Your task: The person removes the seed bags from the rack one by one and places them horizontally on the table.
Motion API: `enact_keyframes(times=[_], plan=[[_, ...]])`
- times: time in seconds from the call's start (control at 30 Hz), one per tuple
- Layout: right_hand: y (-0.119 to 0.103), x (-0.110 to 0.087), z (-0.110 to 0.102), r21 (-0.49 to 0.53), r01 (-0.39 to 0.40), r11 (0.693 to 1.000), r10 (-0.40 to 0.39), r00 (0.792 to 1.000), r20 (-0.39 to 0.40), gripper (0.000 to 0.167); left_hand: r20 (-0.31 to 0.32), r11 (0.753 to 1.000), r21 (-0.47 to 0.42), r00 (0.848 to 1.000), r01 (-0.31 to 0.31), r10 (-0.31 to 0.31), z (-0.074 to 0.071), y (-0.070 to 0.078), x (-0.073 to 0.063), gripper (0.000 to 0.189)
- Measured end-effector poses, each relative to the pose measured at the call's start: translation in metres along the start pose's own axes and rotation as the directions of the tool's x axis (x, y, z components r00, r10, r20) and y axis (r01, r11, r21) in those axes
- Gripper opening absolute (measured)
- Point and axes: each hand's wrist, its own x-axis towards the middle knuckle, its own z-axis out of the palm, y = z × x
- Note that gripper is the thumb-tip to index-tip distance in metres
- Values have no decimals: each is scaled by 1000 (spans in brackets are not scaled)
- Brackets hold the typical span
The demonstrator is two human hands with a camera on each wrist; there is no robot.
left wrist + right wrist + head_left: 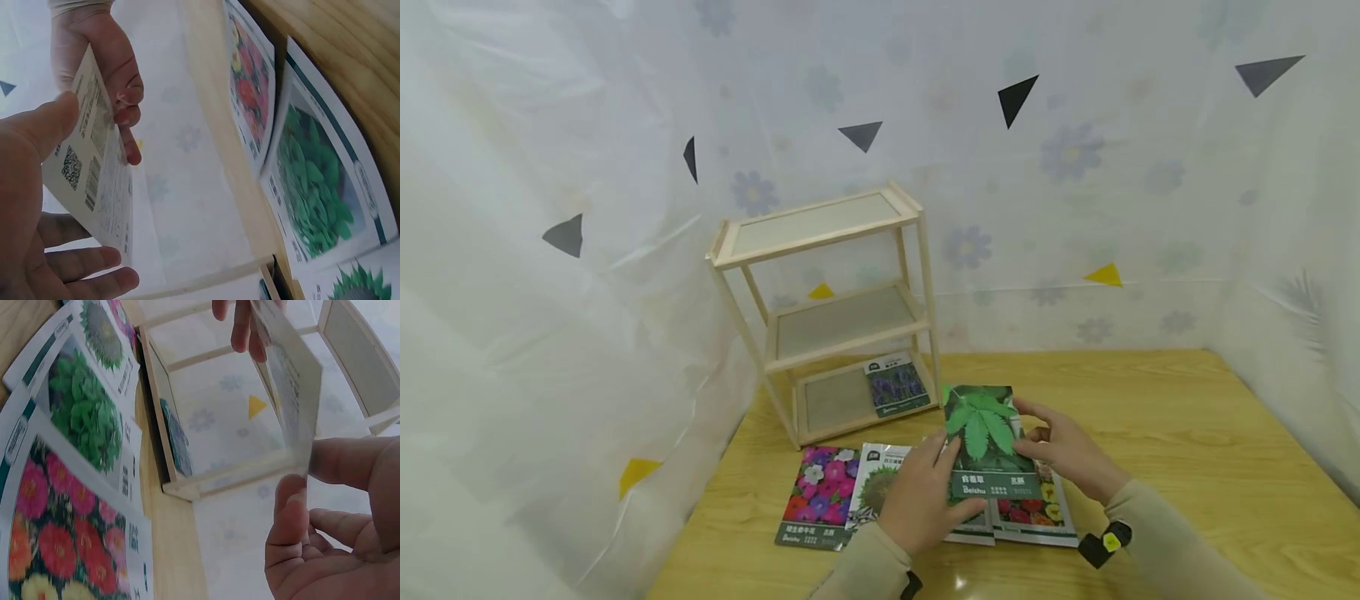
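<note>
A green seed packet with a leaf picture [981, 429] is held up above the table between both hands. The left hand [925, 492] grips its left side, thumb at the lower edge. At the opposite edge the right hand [1063, 450] pinches it between thumb and fingers. The packet's printed back [94, 162], with a square code and barcode, faces the left wrist view. Below lie a packet with red and yellow flowers [72, 519] and one with green leaves [84, 412], partly hidden in the head view by the raised packet.
A three-tier wooden shelf [816, 362] stands behind the hands. On its bottom tier lies a purple-flower packet [897, 387]. A pink-flower packet [820, 496] and a sunflower packet [874, 487] lie on the wooden table [1187, 433] in front.
</note>
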Motion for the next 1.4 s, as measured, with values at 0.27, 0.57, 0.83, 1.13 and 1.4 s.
enact_keyframes(times=[0.27,0.57,0.83,1.13,1.4], plan=[[6,-18,-24,-80,-42,996,40,999,-28,76,62,999,-17,997,-50,51,3,22,11,86],[10,-30,-41,-229,-83,970,62,994,-93,79,165,1000,6,986,-30,28,15,41,24,85],[16,-33,-53,-444,-28,896,-36,990,-136,79,197,998,57,980,-39,27,27,56,37,85],[23,-35,-63,-627,4,779,-106,986,-126,79,219,984,170,976,-45,6,40,64,47,86],[33,-35,-68,-648,-24,762,-70,991,-118,82,240,981,188,971,-50,3,50,68,49,87]])
